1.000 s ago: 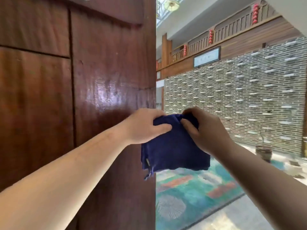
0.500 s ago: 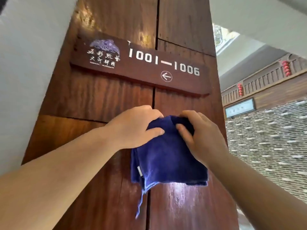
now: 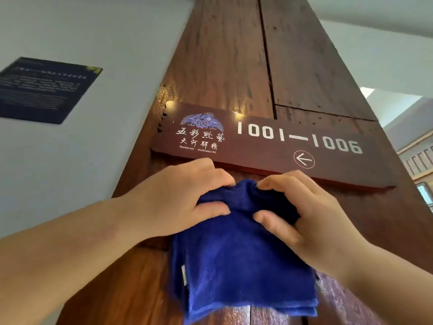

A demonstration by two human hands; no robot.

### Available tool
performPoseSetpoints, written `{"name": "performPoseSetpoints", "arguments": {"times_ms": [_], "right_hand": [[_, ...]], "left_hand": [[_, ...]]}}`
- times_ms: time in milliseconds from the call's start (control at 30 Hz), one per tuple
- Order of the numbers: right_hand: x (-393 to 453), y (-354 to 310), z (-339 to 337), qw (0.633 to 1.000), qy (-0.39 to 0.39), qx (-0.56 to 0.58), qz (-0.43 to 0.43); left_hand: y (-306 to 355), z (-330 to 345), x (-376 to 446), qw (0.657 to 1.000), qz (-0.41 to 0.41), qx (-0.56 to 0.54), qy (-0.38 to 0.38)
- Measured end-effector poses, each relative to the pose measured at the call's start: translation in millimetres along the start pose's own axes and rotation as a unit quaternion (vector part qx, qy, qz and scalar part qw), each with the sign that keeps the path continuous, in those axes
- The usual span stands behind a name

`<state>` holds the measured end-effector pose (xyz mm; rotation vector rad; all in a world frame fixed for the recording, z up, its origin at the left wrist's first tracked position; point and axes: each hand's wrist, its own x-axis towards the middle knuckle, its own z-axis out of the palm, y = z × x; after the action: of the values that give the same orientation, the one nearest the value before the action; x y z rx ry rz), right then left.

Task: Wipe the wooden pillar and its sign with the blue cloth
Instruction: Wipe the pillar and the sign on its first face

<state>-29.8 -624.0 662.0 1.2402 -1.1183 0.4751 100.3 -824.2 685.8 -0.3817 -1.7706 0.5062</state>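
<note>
Blue cloth (image 3: 243, 259) hangs folded between your hands, its top edge pinched by your left hand (image 3: 178, 198) and right hand (image 3: 311, 221), thumbs in front and fingers curled behind. You hold it against the pillar (image 3: 225, 55), just under the sign (image 3: 269, 146). That sign lies directly above your fingers, its long axis running left to right, both hands about equally near.

place: inn corridor | evidence: sign (image 3: 269, 146) — "Tianhe Inn", rooms 1001–1006, arrow | on wooden pillar (image 3: 234, 55)
</note>
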Motion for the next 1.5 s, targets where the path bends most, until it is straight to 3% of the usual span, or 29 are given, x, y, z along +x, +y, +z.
{"name": "performPoseSetpoints", "arguments": {"times_ms": [233, 400, 633, 700, 800, 867, 900, 1000, 1200, 1367, 1500], "right_hand": [[14, 25, 15, 0.994, 0.033, -0.024, -0.097], [67, 34, 23, 0.989, 0.102, -0.031, -0.105], [173, 38, 30, 0.985, 0.17, -0.018, 0.021], [186, 40, 37, 0.981, 0.163, -0.071, 0.078], [185, 39, 59, 0.949, 0.19, -0.252, 0.023], [182, 31, 60, 0.932, 0.193, -0.306, -0.026], [183, 28, 60, 0.933, 0.159, -0.321, -0.036], [180, 21, 59, 0.945, 0.056, -0.323, 0.014], [177, 19, 64, 0.955, 0.027, -0.29, 0.052], [173, 27, 68, 0.964, 0.033, -0.259, 0.043], [166, 24, 65, 0.961, 0.053, -0.27, -0.002]], "left_hand": [[-5, -15, 17, 0.994, 0.044, 0.104, 0.004], [-32, -34, 53, 0.988, -0.018, 0.146, 0.048], [-91, -45, 116, 0.95, -0.172, 0.203, 0.163], [-94, -39, 125, 0.933, -0.204, 0.241, 0.174], [-96, -24, 125, 0.921, -0.134, 0.313, 0.19], [-104, -22, 122, 0.92, -0.084, 0.323, 0.204], [-108, -23, 120, 0.925, -0.063, 0.315, 0.203], [-116, -26, 119, 0.939, -0.012, 0.3, 0.169], [-130, -42, 110, 0.948, -0.014, 0.297, 0.112], [-119, -48, 101, 0.911, 0.107, 0.374, 0.139], [-118, -47, 103, 0.932, 0.036, 0.343, 0.112]]}}
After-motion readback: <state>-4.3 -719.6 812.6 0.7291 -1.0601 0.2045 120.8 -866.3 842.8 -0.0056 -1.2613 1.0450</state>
